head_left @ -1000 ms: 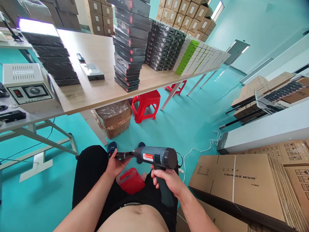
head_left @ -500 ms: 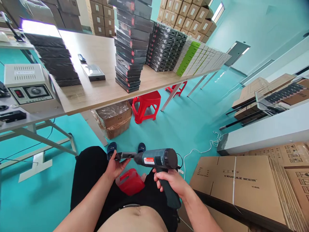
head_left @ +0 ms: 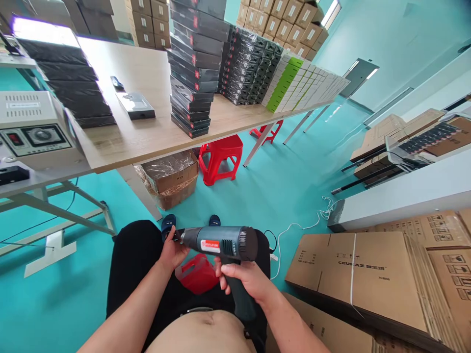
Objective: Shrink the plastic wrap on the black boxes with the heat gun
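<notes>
My right hand [head_left: 241, 279] is wrapped round the handle of a dark blue-green heat gun [head_left: 230, 241], which points left. My left hand [head_left: 172, 252] is closed on a flat black box [head_left: 178, 235], of which only a small edge shows. The gun's nozzle covers most of that box from my view, so I cannot tell whether they touch. Below the gun, a red plastic stool [head_left: 198, 277] shows between my legs.
A wooden table [head_left: 121, 142] ahead bears a tall stack of black boxes [head_left: 193, 73], a wrapped black stack [head_left: 73, 93] and white-green boxes [head_left: 287, 83]. A control box [head_left: 37, 132] stands left. Flattened cartons [head_left: 346, 279] lie right. A red stool [head_left: 222, 152] and white cable [head_left: 294, 225] are on the floor.
My right hand has moved the heat gun left, and its nozzle now passes over the box in my left hand. The left hand has barely moved. The view has shifted slightly.
</notes>
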Demonstrator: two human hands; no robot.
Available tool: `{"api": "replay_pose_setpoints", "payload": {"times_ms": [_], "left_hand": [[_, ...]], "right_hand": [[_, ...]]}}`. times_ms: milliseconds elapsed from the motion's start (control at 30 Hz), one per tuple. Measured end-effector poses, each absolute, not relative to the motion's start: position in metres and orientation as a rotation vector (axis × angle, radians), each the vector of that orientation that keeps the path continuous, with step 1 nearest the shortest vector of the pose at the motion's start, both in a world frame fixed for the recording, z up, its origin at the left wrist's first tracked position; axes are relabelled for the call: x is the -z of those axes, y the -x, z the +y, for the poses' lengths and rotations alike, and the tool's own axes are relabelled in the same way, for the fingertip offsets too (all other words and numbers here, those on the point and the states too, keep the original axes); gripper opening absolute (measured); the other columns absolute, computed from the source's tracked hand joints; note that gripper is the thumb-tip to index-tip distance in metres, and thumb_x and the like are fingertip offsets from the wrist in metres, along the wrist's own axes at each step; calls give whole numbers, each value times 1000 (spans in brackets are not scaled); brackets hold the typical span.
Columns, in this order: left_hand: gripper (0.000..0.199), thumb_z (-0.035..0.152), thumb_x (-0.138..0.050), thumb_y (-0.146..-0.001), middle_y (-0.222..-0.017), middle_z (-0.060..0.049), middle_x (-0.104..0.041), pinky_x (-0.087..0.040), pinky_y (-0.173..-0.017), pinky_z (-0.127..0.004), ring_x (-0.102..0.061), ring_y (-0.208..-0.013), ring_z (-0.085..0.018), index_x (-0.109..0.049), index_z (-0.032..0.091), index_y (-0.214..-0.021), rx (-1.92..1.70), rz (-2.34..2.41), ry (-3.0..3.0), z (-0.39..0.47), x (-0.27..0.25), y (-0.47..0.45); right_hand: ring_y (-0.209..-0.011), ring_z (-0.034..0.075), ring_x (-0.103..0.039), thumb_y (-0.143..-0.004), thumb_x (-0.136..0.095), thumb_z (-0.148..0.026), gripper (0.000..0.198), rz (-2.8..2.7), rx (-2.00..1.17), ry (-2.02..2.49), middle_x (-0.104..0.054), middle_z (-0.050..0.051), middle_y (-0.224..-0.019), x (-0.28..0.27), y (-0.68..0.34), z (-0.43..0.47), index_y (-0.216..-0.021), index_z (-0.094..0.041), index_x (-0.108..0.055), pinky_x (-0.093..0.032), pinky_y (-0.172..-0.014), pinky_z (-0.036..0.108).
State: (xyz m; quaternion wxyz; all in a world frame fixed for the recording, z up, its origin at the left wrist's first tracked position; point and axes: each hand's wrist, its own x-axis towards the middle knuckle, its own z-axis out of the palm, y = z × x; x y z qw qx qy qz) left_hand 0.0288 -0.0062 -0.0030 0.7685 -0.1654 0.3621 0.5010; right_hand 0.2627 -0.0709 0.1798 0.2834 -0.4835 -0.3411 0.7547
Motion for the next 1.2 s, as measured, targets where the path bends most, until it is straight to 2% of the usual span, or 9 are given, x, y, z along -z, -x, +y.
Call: {"api": "replay_pose_setpoints", "payload": {"times_ms": [167, 333, 533, 633, 800, 933, 1067, 1200], "left_hand": [[46, 46, -60, -82, -112, -18, -61, -61, -71, -45, -63, -105, -36, -50, 15, -115, -1101, 703, 413, -9, 2, -23], [48, 46, -61, -82, -113, -19, -59, -61, -69, -42, -61, -108, -37, -48, 15, -116, -1092, 692, 438, -6, -2, -26], [44, 43, -60, -81, -103, -15, -64, -59, -72, -46, -66, -97, -33, -50, 16, -115, -1090, 741, 386, -7, -2, -27], [35, 31, -60, -78, -94, -12, -68, -59, -73, -45, -68, -89, -30, -55, 16, -109, -1101, 759, 317, -11, 2, -26], [41, 8, -51, -60, -82, -10, -70, -58, -73, -44, -69, -76, -28, -61, 13, -100, -1127, 862, 282, -10, 7, -31], [36, 6, -47, -49, -64, -5, -64, -57, -61, -40, -66, -61, -25, -59, 15, -82, -1178, 1002, 340, -5, 12, -34], [29, 7, -46, -46, -60, -4, -61, -53, -49, -33, -61, -51, -21, -55, 16, -72, -1220, 1025, 297, -2, 16, -34], [25, 9, -45, -44, -58, -5, -59, -52, -49, -33, -60, -51, -21, -52, 16, -67, -1233, 1035, 265, -3, 18, -33]], "right_hand": [[-59, 14, -60, -72, -68, -36, 34, -661, -1824, 1392, -66, 5, -77, -170, -280, -58, -97, -13, -66, -49, -50, 25], [-58, 14, -61, -74, -65, -34, 32, -690, -1870, 1398, -67, 6, -78, -169, -296, -67, -97, -12, -65, -49, -49, 25], [-59, 14, -60, -74, -64, -33, 30, -653, -1814, 1403, -66, 6, -77, -171, -284, -72, -95, -11, -65, -48, -49, 23], [-60, 14, -60, -76, -64, -34, 31, -632, -1812, 1384, -66, 6, -79, -168, -291, -71, -98, -12, -65, -49, -50, 24], [-63, 15, -61, -79, -62, -31, 29, -658, -1865, 1372, -66, 7, -82, -171, -310, -76, -101, -13, -65, -49, -52, 25], [-62, 15, -61, -79, -60, -29, 27, -656, -1888, 1402, -65, 7, -81, -172, -316, -87, -100, -12, -64, -49, -52, 26], [-59, 15, -61, -78, -60, -29, 29, -654, -1897, 1415, -65, 7, -79, -164, -315, -98, -101, -11, -64, -49, -50, 26], [-59, 15, -61, -80, -59, -29, 29, -704, -1943, 1391, -65, 7, -80, -159, -312, -103, -102, -11, -64, -49, -50, 25]]}}
